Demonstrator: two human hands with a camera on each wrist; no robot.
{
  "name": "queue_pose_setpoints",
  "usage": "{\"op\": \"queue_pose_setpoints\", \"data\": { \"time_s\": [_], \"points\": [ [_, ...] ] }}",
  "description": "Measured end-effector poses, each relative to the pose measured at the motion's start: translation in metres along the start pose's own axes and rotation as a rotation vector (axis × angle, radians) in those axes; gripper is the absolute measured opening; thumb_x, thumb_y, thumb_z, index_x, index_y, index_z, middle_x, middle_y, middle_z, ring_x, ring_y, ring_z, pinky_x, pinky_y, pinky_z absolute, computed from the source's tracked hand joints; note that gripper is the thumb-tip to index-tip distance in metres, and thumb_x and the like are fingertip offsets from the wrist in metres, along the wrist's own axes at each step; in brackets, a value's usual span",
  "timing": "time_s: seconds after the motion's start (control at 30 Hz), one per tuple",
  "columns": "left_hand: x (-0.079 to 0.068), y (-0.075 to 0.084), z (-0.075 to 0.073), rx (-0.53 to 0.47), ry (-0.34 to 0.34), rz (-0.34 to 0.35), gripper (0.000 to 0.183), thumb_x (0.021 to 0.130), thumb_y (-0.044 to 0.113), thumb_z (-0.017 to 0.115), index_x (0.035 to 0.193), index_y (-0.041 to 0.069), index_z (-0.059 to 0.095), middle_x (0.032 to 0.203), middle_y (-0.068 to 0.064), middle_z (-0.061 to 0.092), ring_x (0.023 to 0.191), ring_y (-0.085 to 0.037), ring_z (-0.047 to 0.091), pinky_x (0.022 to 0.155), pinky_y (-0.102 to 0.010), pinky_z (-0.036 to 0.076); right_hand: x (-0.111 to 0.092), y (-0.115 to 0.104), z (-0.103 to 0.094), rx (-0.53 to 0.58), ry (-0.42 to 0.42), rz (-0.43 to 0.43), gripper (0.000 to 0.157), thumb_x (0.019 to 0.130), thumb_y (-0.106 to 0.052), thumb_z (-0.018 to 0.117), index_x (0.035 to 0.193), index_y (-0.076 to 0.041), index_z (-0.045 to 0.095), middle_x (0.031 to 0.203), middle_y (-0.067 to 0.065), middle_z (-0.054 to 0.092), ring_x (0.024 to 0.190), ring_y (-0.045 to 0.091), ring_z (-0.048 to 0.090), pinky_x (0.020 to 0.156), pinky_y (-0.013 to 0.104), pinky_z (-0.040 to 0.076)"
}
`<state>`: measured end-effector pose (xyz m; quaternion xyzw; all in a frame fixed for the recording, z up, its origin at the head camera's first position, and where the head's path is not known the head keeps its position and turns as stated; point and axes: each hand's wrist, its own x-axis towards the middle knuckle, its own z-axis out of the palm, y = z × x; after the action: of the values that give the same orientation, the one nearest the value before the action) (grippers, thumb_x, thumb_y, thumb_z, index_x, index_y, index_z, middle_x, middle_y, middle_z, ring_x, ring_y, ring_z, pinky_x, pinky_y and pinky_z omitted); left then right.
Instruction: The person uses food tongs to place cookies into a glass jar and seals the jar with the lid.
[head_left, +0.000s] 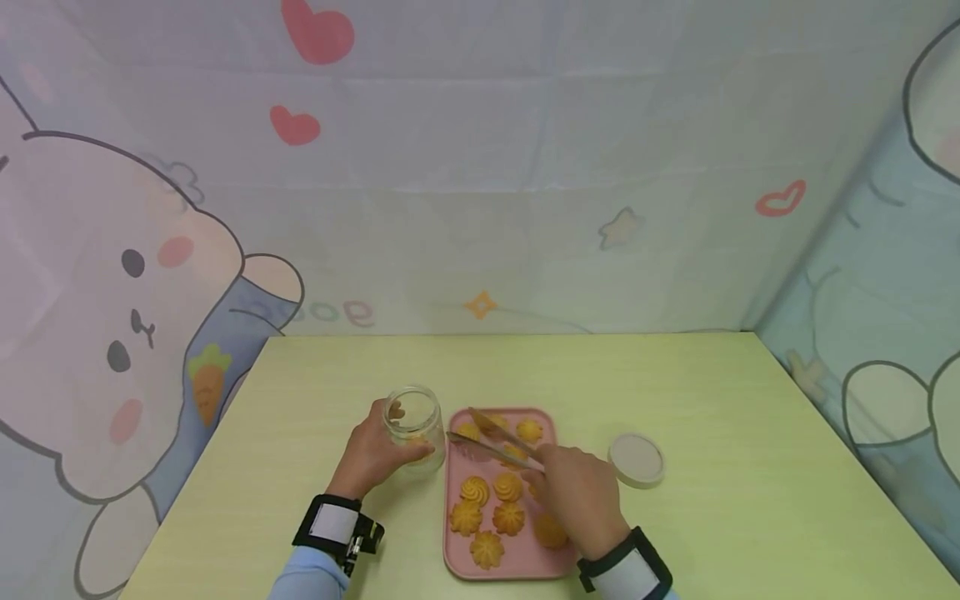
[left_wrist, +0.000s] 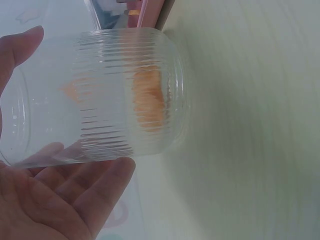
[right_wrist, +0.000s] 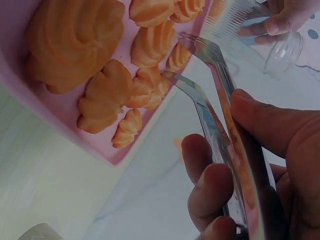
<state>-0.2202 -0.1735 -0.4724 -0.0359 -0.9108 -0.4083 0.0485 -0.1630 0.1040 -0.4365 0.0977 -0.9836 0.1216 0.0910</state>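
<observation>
My left hand [head_left: 378,450] holds a clear glass jar [left_wrist: 105,100], thumb on one side and fingers round the other. The jar's mouth faces up, and a piped cookie [left_wrist: 148,97] lies at its bottom. In my right hand [head_left: 581,496] is a pair of metal tongs [right_wrist: 235,150], gripped between thumb and fingers. The tongs' two tips stand apart over the far left part of a pink tray [head_left: 525,567], with no cookie visible between them. Several golden swirled cookies [head_left: 508,518] sit on the tray, some hidden behind my right hand.
A round whitish lid [head_left: 636,460] lies on the table right of the tray. The pale yellow table [head_left: 750,500] reaches back to a printed cloth backdrop [head_left: 525,167]. The jar stands close to the tray's left edge.
</observation>
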Motion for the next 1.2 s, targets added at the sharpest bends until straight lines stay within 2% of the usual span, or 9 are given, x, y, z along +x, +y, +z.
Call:
{"op": "queue_pose_setpoints", "data": {
  "time_s": [0.27, 0.53, 1.2],
  "points": [
    [-0.001, 0.003, -0.001, 0.004, 0.003, 0.001, 0.090, 0.067, 0.043, 0.083, 0.134, 0.001, 0.039, 0.125, -0.015, 0.056, 0.106, -0.030, 0.055, 0.077, -0.042, 0.047, 0.003, 0.000, 0.004, -0.004, -0.015, 0.012, 0.023, 0.078, -0.036, 0.076, 0.077, -0.016, 0.064, 0.056, -0.004, 0.051, 0.046, 0.012, 0.043, 0.038, 0.026, 0.030],
    [0.000, 0.002, -0.001, -0.001, 0.000, 0.000, 0.089, 0.068, 0.042, 0.082, 0.134, 0.001, 0.038, 0.125, -0.015, 0.056, 0.107, -0.031, 0.054, 0.078, -0.043, 0.047, 0.006, -0.002, 0.007, 0.015, -0.076, 0.049, 0.023, 0.081, -0.036, 0.073, 0.080, -0.015, 0.065, 0.059, -0.002, 0.053, 0.048, 0.013, 0.045, 0.040, 0.027, 0.033],
    [0.000, 0.000, 0.000, -0.003, -0.004, -0.015, 0.091, 0.067, 0.043, 0.082, 0.135, 0.002, 0.038, 0.126, -0.015, 0.056, 0.104, -0.029, 0.055, 0.073, -0.039, 0.048, 0.001, 0.002, 0.010, 0.049, -0.057, 0.061, 0.022, 0.083, -0.039, 0.070, 0.081, -0.017, 0.066, 0.059, -0.003, 0.054, 0.047, 0.013, 0.045, 0.039, 0.028, 0.031]
  ]
}}
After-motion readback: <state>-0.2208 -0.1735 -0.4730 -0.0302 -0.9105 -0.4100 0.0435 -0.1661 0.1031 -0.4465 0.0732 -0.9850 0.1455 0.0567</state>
